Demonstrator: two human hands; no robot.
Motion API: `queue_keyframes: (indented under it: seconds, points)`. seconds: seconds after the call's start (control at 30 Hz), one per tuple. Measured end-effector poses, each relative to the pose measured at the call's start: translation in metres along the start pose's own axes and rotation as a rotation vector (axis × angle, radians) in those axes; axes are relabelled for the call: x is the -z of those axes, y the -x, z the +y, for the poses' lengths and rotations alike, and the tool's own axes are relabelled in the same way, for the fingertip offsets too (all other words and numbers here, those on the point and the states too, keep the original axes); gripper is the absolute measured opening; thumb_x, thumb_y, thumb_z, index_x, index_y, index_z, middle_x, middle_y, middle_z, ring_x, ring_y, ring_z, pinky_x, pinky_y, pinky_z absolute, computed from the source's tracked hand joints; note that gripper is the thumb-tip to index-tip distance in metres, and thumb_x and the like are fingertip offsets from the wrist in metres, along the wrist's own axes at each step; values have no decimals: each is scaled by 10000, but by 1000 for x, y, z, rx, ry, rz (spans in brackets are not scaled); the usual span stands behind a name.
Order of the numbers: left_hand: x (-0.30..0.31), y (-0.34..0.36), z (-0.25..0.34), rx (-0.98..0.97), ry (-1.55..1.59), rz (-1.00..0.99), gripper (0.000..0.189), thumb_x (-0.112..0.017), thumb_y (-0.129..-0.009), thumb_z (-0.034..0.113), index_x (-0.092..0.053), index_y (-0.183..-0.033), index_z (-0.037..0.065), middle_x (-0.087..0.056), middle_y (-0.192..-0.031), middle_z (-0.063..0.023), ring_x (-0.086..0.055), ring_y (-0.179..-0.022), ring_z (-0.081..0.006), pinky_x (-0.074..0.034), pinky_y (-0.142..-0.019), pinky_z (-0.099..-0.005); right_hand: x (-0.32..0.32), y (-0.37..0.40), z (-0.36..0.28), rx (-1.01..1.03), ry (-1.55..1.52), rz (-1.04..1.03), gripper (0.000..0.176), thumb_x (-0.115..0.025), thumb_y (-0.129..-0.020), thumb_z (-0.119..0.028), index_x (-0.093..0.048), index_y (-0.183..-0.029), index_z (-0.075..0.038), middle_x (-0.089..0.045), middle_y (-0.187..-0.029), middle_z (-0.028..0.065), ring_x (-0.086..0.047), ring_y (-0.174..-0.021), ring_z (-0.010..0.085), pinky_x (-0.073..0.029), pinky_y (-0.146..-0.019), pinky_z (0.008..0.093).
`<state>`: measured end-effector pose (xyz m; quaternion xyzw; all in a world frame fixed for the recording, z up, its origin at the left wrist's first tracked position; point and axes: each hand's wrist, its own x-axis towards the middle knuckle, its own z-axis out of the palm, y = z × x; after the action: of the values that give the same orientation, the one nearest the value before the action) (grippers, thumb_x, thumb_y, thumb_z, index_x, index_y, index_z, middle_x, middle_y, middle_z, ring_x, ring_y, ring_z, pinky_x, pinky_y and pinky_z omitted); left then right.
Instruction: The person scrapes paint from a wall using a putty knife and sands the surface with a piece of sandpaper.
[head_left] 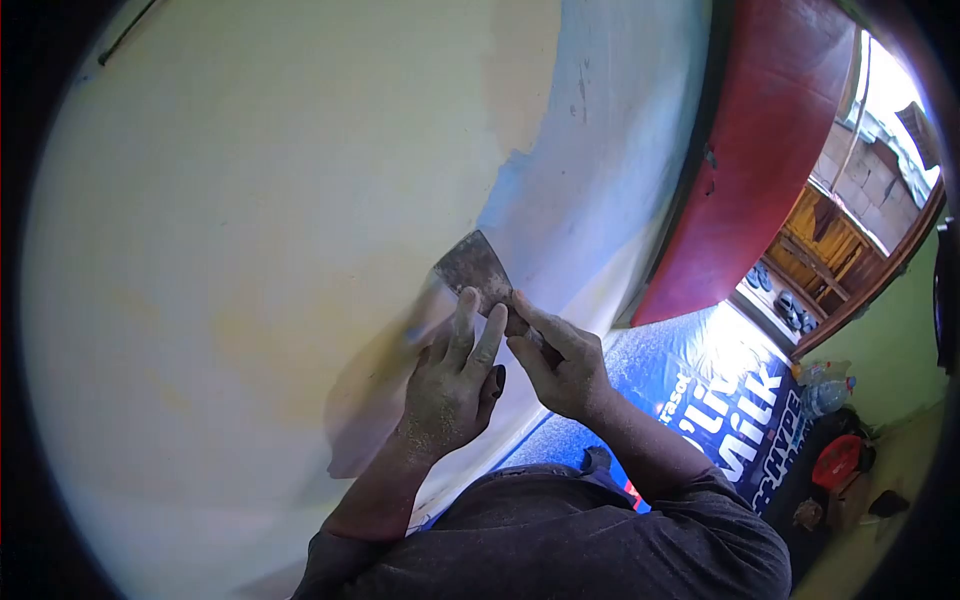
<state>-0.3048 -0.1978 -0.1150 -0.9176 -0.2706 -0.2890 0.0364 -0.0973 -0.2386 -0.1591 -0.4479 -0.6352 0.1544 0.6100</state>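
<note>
A paint scraper (474, 265) with a wide, worn metal blade lies against the wall (250, 220), its edge at the border between pale cream and light blue paint. My right hand (568, 372) is closed round its handle, with the index finger stretched along it toward the blade. From the left, my left hand (448, 395) reaches in with its fingers apart, and two fingertips press on the lower part of the blade. Pale dust coats the left hand and wrist. Blue paint (585, 130) shows on the wall above and right of the blade.
A red door (760, 130) stands at the right, beside a doorway with several sandals (790, 310) outside. Printed blue sheeting (715, 400) covers the floor. Plastic bottles (825, 395) and a red round item (838, 460) are by the green wall at the lower right.
</note>
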Motion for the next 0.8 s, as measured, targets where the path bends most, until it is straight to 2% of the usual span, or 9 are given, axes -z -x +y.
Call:
queue_keyframes:
  seconds: [0.1, 0.2, 0.3, 0.5, 0.6, 0.7, 0.8]
  points:
    - [2, 6, 2, -13, 8, -101, 889, -746, -1008, 117, -354, -1803, 48, -295, -1812, -410, -557, -1522, -566, -537, -1170, -610, -1, 12, -4, 3, 63, 47, 601, -818, -1048, -42, -649, -1624, -46, -831, -1072, 159, -733, -740, 140, -591, -675, 326]
    - [0, 10, 5, 18, -16, -120, 885, -765, -988, 124, -397, -1792, 78, -343, -1821, -334, -643, -1415, -480, -549, -1159, -575, -5, 16, -4, -73, 20, 30, 598, -820, -1046, -44, -653, -1621, -46, -831, -1076, 163, -735, -741, 140, -589, -677, 321]
    - [6, 3, 5, 50, 10, -96, 901, -765, -1002, 138, -369, -1810, 90, -338, -1824, -333, -642, -1408, -466, -550, -1149, -582, 4, 4, -18, -117, 89, -42, 574, -783, -1062, 20, -651, -1619, -19, -852, -1191, 133, -762, -940, 89, -601, -790, 271]
    - [0, 7, -1, 25, 3, -153, 887, -754, -1006, 137, -369, -1804, 94, -342, -1824, -327, -690, -1305, -462, -569, -1114, -566, -6, 16, 1, -100, -7, 17, 578, -774, -1066, 33, -644, -1626, -20, -827, -1130, 99, -688, -840, 51, -555, -733, 252]
    - [4, 5, 0, 43, -4, -128, 900, -751, -1016, 150, -347, -1818, 106, -339, -1829, -320, -702, -1272, -462, -579, -1104, -569, -4, 7, -5, -61, 22, 23, 584, -807, -1060, -40, -654, -1623, -51, -836, -1078, 165, -717, -751, 104, -581, -678, 305]
    - [12, 0, 4, 36, 12, -96, 912, -760, -1006, 143, -348, -1819, 114, -345, -1829, -317, -714, -1234, -459, -604, -1054, -562, 2, 2, -16, -114, 37, -20, 581, -804, -1064, -37, -654, -1625, -51, -838, -1085, 160, -711, -753, 99, -579, -681, 300]
    - [9, 5, 4, 26, 14, -127, 903, -766, -992, 130, -371, -1804, 102, -356, -1821, -324, -722, -1213, -453, -617, -1025, -548, -10, 16, -5, -22, -14, 78, 572, -804, -1070, -39, -659, -1623, -53, -826, -1045, 133, -677, -731, 87, -567, -674, 296]
